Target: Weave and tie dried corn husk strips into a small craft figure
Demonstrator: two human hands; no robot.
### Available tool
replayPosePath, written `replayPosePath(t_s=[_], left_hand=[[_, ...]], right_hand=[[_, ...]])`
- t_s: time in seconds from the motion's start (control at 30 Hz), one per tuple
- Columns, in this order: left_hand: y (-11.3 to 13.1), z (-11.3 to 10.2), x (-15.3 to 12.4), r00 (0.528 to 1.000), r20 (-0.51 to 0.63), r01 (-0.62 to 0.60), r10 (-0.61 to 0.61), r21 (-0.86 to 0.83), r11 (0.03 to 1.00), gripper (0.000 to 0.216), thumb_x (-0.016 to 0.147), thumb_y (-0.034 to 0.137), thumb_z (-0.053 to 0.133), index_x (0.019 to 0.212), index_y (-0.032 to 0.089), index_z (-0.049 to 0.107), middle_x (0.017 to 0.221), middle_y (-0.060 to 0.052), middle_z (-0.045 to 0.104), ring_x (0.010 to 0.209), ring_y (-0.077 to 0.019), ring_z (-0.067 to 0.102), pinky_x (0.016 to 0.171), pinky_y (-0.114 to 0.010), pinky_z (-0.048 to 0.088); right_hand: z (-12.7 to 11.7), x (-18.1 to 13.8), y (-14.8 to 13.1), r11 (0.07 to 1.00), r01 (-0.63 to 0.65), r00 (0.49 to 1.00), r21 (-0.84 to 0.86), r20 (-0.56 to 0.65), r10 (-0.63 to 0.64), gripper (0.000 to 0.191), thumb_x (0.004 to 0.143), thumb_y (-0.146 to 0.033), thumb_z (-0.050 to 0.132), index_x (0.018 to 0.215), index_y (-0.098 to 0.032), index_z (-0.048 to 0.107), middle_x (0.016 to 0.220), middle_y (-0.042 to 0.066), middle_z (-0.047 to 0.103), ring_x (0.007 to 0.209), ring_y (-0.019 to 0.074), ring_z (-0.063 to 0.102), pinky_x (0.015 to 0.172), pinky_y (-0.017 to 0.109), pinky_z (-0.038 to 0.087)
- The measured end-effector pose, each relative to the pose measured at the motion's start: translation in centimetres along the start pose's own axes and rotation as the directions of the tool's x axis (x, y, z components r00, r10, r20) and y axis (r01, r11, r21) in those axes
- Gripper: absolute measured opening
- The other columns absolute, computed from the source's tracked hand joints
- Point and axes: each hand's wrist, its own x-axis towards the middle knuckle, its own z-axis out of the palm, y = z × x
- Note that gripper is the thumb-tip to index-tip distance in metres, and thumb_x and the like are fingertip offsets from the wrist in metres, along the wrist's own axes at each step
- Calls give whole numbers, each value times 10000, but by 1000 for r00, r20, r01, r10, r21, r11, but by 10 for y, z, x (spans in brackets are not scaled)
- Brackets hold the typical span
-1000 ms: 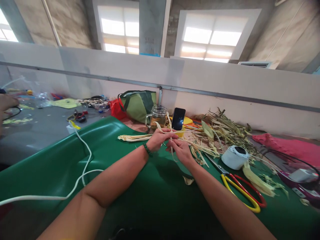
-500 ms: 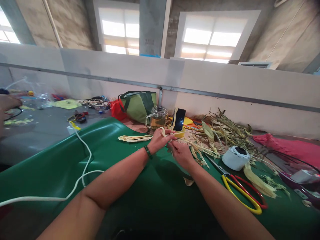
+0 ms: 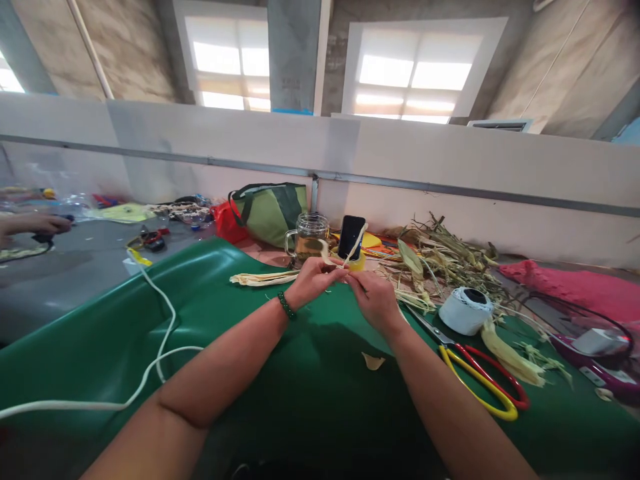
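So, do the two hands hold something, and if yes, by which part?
Yes: pale strips, pinched by the left hand and right hand where they meet. The grip is below the raised ends; the exact contact is hidden.

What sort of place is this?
It looks like a shared craft workshop: a bundle of pale dried strips, big scissors and a white spool sit on a green mat, and another person's hand shows at the left.
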Motion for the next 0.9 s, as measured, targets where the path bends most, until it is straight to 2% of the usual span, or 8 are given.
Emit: replayPosePath(t_s=[0.17, 0.37, 0.53, 0.6, 0.7, 0.77, 0.83, 0.9], left_hand=[[4, -1, -2, 999, -47, 14, -11, 70, 997, 286, 662, 366, 710, 760, 98, 716, 552, -5, 600, 535, -96, 498, 533, -201, 378], [11, -1, -4, 998, -26, 63, -63, 16, 998, 299, 653, 383, 714, 687, 87, 686, 497, 11, 549, 503, -80, 464, 527, -200, 377], [11, -4, -3, 991, -31, 131, -130, 32, 991, 314, 631, 374, 743, 731, 81, 693, 516, 5, 575, 519, -84, 489, 534, -202, 393], [10, -6, -2, 988, 4, 153, -153, -13, 988, 341, 616, 372, 759, 778, 80, 695, 550, -4, 602, 544, -89, 513, 557, -207, 413], [8, -10, -1, 976, 125, 196, -178, -148, 969, 386, 596, 378, 774, 826, 79, 691, 625, -27, 638, 597, -97, 551, 626, -229, 453], [8, -11, 0, 966, 191, 215, -176, -206, 955, 372, 605, 402, 763, 771, 78, 685, 653, -42, 643, 621, -101, 560, 648, -241, 463], [7, -11, 0, 965, 211, 193, -153, -187, 963, 343, 622, 409, 748, 678, 81, 666, 672, -51, 643, 629, -100, 555, 648, -240, 463], [6, -10, 1, 972, 203, 137, -115, -100, 985, 324, 634, 393, 741, 629, 82, 651, 662, -45, 633, 613, -93, 533, 622, -227, 450]], right_hand=[[-4, -2, -6, 995, -77, 990, 57, 126, 69, 342, 936, -370, 391, 702, -217, 588, 560, 10, 583, 515, 156, 527, 561, 272, 361], [-10, 0, -11, 983, -113, 981, 142, 173, 88, 369, 922, -397, 389, 626, -222, 524, 505, -7, 534, 492, 143, 496, 543, 261, 347], [-11, 2, -8, 971, -153, 971, 182, 210, 113, 378, 906, -421, 399, 621, -211, 531, 503, -12, 531, 487, 127, 486, 535, 248, 347], [-13, 3, -5, 965, -175, 968, 196, 213, 132, 377, 893, -424, 414, 610, -203, 531, 505, -13, 533, 484, 119, 480, 523, 244, 337], [-16, 4, 1, 949, -202, 965, 241, 217, 150, 393, 878, -437, 436, 582, -194, 526, 488, -19, 516, 475, 110, 459, 507, 238, 328], [-18, 5, 4, 936, -217, 962, 279, 225, 156, 396, 871, -441, 453, 575, -190, 532, 479, -24, 506, 471, 105, 449, 504, 234, 331], [-19, 5, 4, 925, -228, 960, 304, 230, 161, 376, 865, -429, 467, 592, -185, 551, 480, -27, 504, 469, 102, 445, 503, 232, 334], [-19, 5, 3, 920, -235, 957, 314, 239, 163, 348, 860, -409, 476, 613, -183, 571, 478, -30, 504, 465, 101, 442, 498, 230, 332]])
